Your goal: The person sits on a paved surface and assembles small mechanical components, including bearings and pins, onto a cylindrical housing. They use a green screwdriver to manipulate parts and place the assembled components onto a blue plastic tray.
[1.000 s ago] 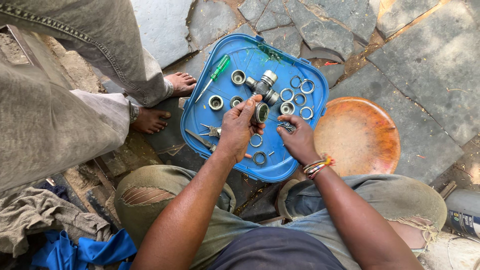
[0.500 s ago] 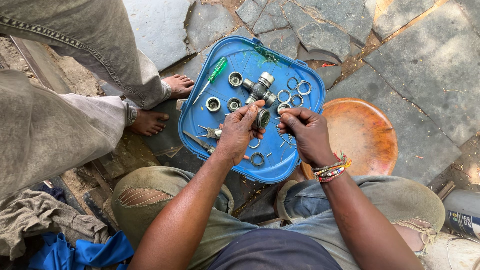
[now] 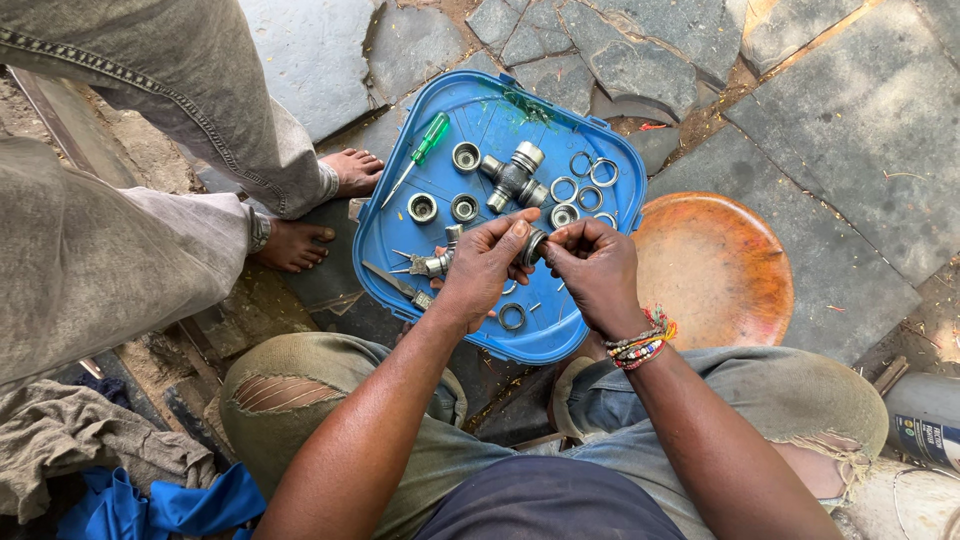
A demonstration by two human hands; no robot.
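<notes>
Left hand (image 3: 485, 268): fingers bent, pinching a small metal cup (image 3: 534, 246) from its left side.
Right hand (image 3: 597, 272): fingertips closed on the same cup from the right; a beaded band circles the wrist.
Cup in hand: round, dull steel, short and hollow; it is held between the two hands, just above the near half of the tray.
Tray (image 3: 610, 150): blue plastic, rounded corners, raised rim, smeared with grease; it lies on the stone floor in front of the knees.
Cross piece (image 3: 513, 177): one, grey steel, four stubby arms, lying in the tray just beyond the hands.
Loose cups: three, steel and round, left of the cross piece.
Rings (image 3: 590, 182): about six thin steel ones, grouped right of the cross piece; one more lies near the left wrist.
Screwdriver (image 3: 419, 155): one, clear green handle, thin shaft, on the tray's left side.
Bowl (image 3: 716, 268): one, round, orange-brown, worn, just beside the tray's right edge.
Floor (image 3: 830, 150): flat grey stone slabs, irregular, sandy joints.
Bare feet (image 3: 322, 205): two, another person's, left of the tray.
</notes>
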